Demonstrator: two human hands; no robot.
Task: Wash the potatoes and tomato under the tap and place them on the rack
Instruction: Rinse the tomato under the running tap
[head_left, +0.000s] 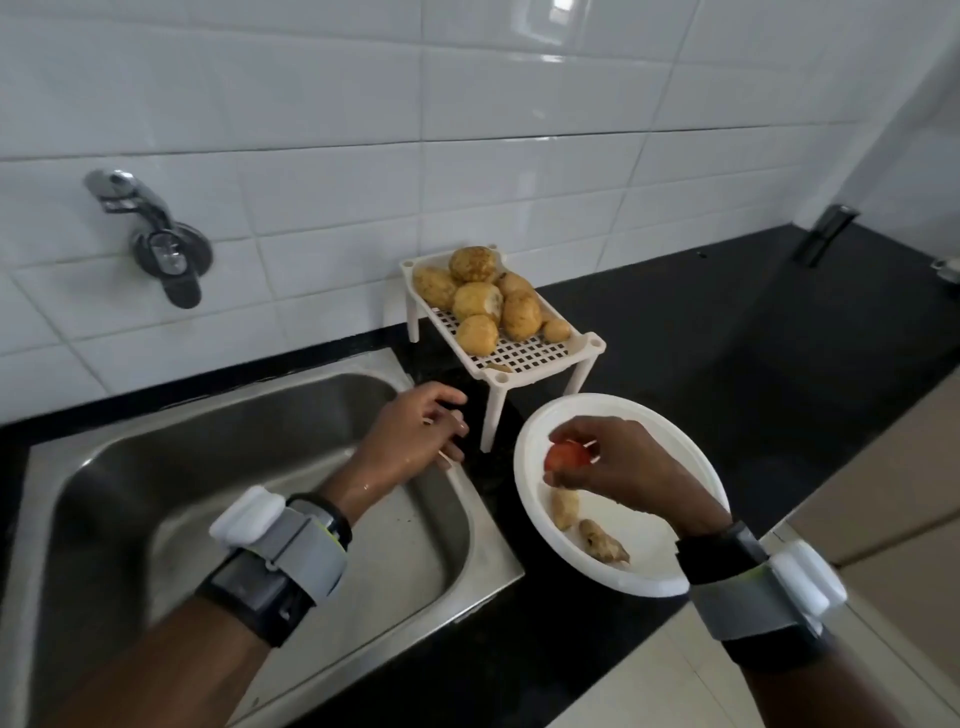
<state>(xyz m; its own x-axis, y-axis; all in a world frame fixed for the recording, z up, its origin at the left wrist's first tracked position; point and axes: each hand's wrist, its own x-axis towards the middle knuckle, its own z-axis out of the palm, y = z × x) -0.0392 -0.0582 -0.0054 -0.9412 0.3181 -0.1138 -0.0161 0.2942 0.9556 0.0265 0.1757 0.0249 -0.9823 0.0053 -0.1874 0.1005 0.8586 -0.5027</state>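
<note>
While the tomato (565, 456) is pinched in the right hand's (628, 462) fingertips above the white bowl (649, 584), the potatoes (478, 301) lie heaped on the rack (535, 356) by the counter's (727, 364) back edge. The left hand (410, 436), relaxed, holds nothing at the sink's (156, 467) right rim.

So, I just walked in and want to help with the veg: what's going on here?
A person is at the sink. Their right hand pinches the tomato above the white bowl, where two knobbly brown pieces lie. The left hand hovers empty at the sink's right edge. A pile of potatoes already sits on the rack beside the sink. No water shows at the tap.
</note>
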